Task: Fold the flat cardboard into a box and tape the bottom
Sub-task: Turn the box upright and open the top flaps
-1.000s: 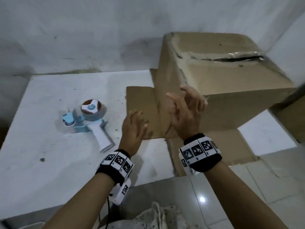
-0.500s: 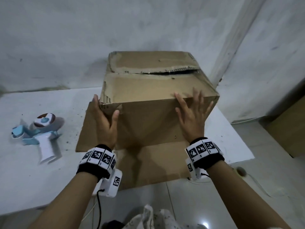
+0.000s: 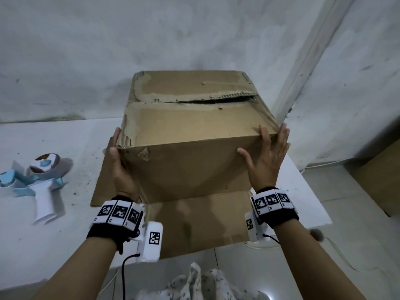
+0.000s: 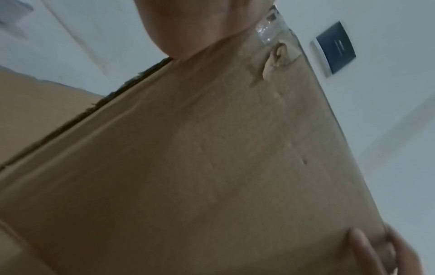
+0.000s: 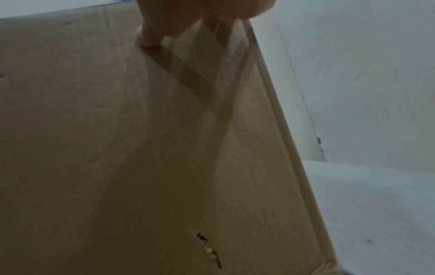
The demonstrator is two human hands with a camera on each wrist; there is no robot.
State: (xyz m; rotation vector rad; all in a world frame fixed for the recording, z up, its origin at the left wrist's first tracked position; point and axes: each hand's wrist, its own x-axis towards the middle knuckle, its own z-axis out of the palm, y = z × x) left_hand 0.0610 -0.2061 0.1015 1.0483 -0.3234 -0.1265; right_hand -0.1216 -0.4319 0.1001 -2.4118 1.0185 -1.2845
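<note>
A worn brown cardboard box [image 3: 194,135] stands on the white table [image 3: 54,224] with its upper flaps folded shut; a dark gap [image 3: 207,101] runs along their seam. Its lower flaps [image 3: 194,219] lie spread on the table. My left hand [image 3: 119,161] presses the near left corner, fingers straight up the side, thumb at the torn edge. My right hand [image 3: 266,154] lies flat on the near right corner, fingers spread over the top edge. The left wrist view shows the box face [image 4: 212,148] under my palm; the right wrist view shows the thumb [image 5: 148,37] on the box wall [image 5: 117,139].
A blue and white tape dispenser [image 3: 43,178] lies on the table to the left of the box. Another brown box [image 3: 378,176] stands on the floor at the right. A patterned cloth [image 3: 194,284] and a cable [image 3: 337,254] lie below the table's near edge.
Both hands moved outward and up from the box's front face to its near top corners. The view has closed in on the box.
</note>
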